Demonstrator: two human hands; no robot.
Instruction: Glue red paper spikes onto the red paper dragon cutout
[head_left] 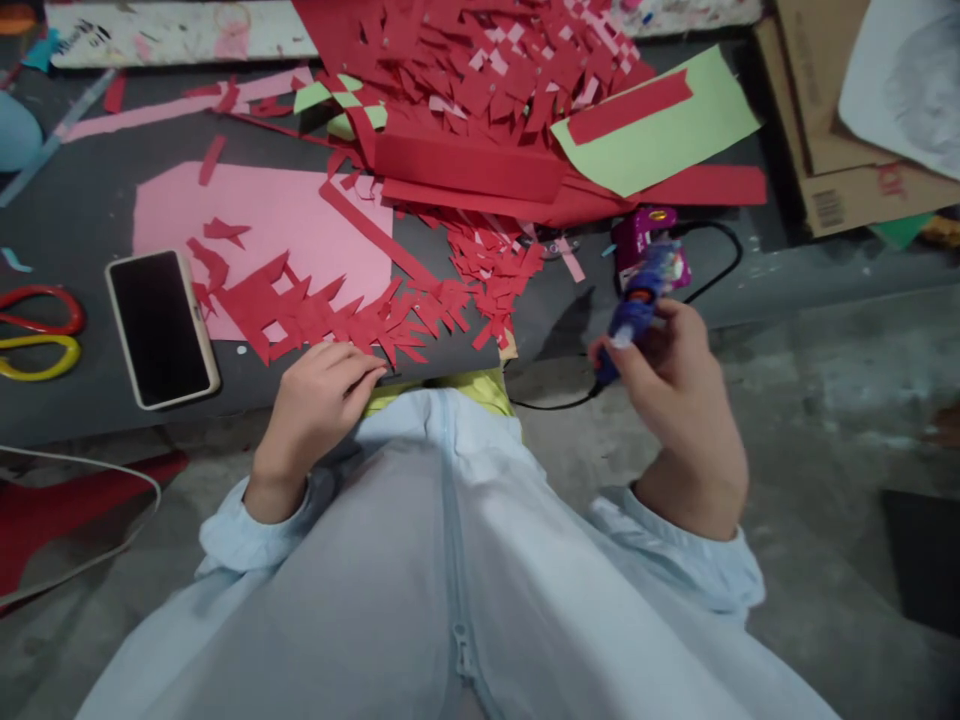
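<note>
Dark work mat (90, 210): strewn with red paper cuttings (480, 90).
Pink sheet (270, 230): under red scraps.
Smartphone (161, 328): flat, left of the scraps.
Left hand (319, 400): fingers curled, pressing the mat's near edge.
Right hand (667, 385): closed round a purple glue gun (637, 300), lifted off the mat, cord trailing. Risk, judged: hot nozzle near fingers; cord could snag and drag cuttings.

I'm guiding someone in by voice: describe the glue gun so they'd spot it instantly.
Start at the dark mat strewn with red paper scraps. Just off its right edge, the right hand grips the glue gun: purple-blue, trailing a black cord, the only plastic tool there.
</note>
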